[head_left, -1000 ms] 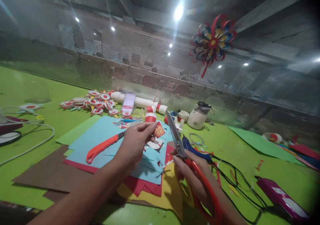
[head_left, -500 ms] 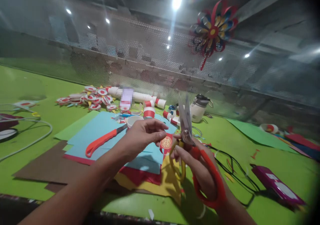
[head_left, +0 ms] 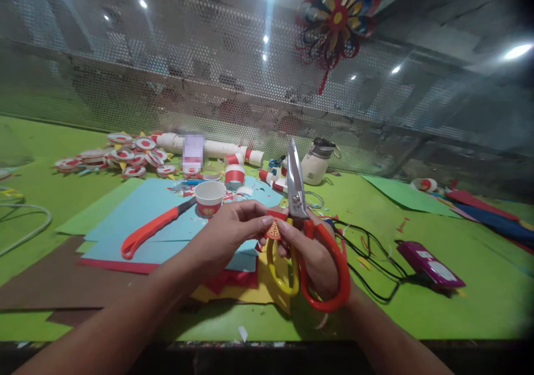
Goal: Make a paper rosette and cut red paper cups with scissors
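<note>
My left hand [head_left: 233, 229] pinches a small red paper piece [head_left: 273, 230] with a round gold pattern between thumb and fingertips. My right hand [head_left: 317, 257] holds large scissors [head_left: 296, 183] by one red and one yellow handle loop, blades pointing up and together. Its thumb and fingers also touch the right edge of the red piece. Just beyond my left hand, a white paper cup [head_left: 209, 190] with a red lower band stands on blue paper sheets [head_left: 120, 211]. Left of the cup lies a tool with a long red-orange handle [head_left: 152, 229].
Several round red-and-white paper pieces [head_left: 123, 154] are heaped at the back left, near a long white tube [head_left: 221, 148]. A bottle [head_left: 316, 166] stands behind the scissors. On the right are black cords [head_left: 375, 230], a purple device [head_left: 429, 264] and green paper [head_left: 406, 197].
My hands have come together, and my right fingers now touch the red paper piece. The scissor blades have closed. The view has tilted down and shifted right.
</note>
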Demonstrator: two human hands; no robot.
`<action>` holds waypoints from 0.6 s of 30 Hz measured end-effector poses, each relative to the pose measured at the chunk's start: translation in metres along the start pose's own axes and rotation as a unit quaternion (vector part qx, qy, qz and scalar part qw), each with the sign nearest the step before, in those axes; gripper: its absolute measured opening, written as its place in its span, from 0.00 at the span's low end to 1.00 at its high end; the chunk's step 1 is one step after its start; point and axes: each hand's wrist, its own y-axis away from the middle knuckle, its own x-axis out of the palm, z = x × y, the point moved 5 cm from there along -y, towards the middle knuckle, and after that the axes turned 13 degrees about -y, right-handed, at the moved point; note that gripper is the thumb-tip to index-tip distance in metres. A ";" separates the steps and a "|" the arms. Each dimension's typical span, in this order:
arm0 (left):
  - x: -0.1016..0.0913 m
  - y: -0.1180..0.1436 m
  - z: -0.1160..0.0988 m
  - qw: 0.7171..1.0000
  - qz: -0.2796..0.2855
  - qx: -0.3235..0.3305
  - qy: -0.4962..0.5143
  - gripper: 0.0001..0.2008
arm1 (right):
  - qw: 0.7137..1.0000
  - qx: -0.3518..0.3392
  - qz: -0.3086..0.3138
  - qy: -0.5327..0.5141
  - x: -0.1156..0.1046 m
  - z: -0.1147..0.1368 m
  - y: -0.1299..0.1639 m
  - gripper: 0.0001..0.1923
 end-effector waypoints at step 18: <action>0.004 0.003 0.010 0.995 0.018 -0.040 0.087 0.05 | 0.981 -0.143 -0.073 0.105 -0.010 0.019 0.002 0.11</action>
